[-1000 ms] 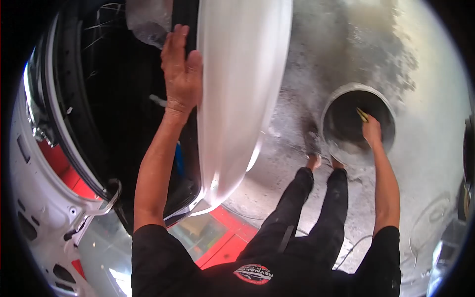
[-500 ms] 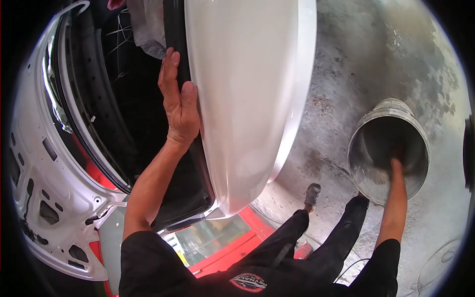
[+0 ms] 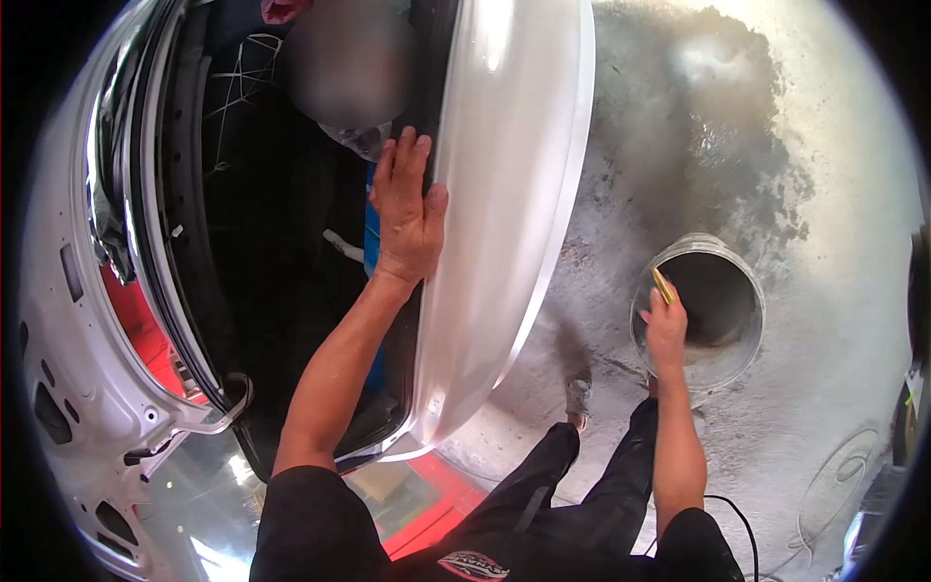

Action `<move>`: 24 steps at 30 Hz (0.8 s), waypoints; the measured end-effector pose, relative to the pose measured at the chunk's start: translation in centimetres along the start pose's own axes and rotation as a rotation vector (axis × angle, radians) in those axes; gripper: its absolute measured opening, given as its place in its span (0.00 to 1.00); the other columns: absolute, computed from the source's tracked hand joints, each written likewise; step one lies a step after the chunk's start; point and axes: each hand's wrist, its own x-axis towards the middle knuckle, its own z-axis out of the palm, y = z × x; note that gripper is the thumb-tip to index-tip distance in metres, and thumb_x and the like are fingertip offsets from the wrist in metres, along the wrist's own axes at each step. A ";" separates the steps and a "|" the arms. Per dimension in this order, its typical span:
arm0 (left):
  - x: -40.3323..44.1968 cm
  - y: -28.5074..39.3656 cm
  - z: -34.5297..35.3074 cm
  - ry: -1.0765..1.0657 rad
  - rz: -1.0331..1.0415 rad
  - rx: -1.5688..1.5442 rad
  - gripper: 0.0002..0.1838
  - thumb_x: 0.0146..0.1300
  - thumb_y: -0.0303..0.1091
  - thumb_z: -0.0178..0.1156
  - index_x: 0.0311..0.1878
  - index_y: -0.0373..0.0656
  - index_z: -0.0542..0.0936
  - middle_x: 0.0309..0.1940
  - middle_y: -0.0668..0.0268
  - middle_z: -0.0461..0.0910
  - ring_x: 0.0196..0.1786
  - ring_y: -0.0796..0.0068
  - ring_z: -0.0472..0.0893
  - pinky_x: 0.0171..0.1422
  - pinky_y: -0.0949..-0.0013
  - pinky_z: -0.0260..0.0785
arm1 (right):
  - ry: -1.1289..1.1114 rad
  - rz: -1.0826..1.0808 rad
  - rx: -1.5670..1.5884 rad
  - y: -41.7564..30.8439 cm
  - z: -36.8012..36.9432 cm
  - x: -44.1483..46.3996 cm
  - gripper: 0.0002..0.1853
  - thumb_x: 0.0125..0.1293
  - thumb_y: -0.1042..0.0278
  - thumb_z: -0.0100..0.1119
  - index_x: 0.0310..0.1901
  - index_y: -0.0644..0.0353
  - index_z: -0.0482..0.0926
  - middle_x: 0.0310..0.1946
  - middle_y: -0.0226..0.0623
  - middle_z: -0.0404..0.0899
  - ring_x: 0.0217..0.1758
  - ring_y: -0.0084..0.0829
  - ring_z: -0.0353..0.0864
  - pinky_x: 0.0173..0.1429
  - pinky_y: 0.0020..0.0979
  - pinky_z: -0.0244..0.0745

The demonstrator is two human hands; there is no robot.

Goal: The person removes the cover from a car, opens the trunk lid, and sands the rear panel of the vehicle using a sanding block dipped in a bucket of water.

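My left hand (image 3: 405,213) lies flat, fingers stretched out, on the edge of the open car trunk (image 3: 291,242), beside the glossy white rear bumper (image 3: 495,194). Nothing is held in it. My right hand (image 3: 666,335) is closed around a small flat yellow piece (image 3: 663,286); its exact kind is not clear. That hand is over the mouth of a grey, stained bucket (image 3: 745,351) on the floor. The inside of the bucket is dark, and its contents cannot be made out.
The raised white trunk lid (image 3: 58,320) stands at the left. A clear plastic bag (image 3: 361,142) and a blue item (image 3: 372,218) lie in the trunk. The concrete floor (image 3: 824,320) has a dark wet patch (image 3: 679,116). A black cable (image 3: 745,524) runs near my legs.
My right hand has come up out of the bucket, and the yellow piece now shows in it. My left hand stays at the trunk edge. The whole view has shifted.
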 end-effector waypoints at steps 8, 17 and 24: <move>-0.1 -0.4 0.2 0.053 -0.060 -0.085 0.26 0.78 0.39 0.50 0.78 0.51 0.70 0.81 0.67 0.64 0.85 0.59 0.52 0.85 0.52 0.40 | 0.152 -0.931 -0.501 -20.7 10.3 -1.1 0.22 0.70 0.76 0.57 0.65 0.57 0.80 0.63 0.45 0.81 0.65 0.47 0.81 0.69 0.42 0.76; -0.2 -0.8 0.5 0.134 -0.038 -0.104 0.25 0.76 0.37 0.52 0.75 0.52 0.72 0.80 0.65 0.65 0.82 0.56 0.57 0.83 0.46 0.43 | 0.004 -1.115 -1.214 -20.2 16.9 -8.3 0.35 0.62 0.76 0.57 0.75 0.58 0.70 0.78 0.41 0.65 0.79 0.62 0.63 0.62 0.44 0.84; -0.1 -0.8 0.7 0.151 -0.036 -0.056 0.27 0.74 0.38 0.55 0.75 0.52 0.71 0.79 0.63 0.65 0.81 0.53 0.58 0.81 0.43 0.48 | -0.046 -1.191 -1.306 -18.9 16.3 -9.9 0.36 0.64 0.74 0.56 0.77 0.59 0.67 0.82 0.41 0.58 0.81 0.64 0.59 0.66 0.48 0.82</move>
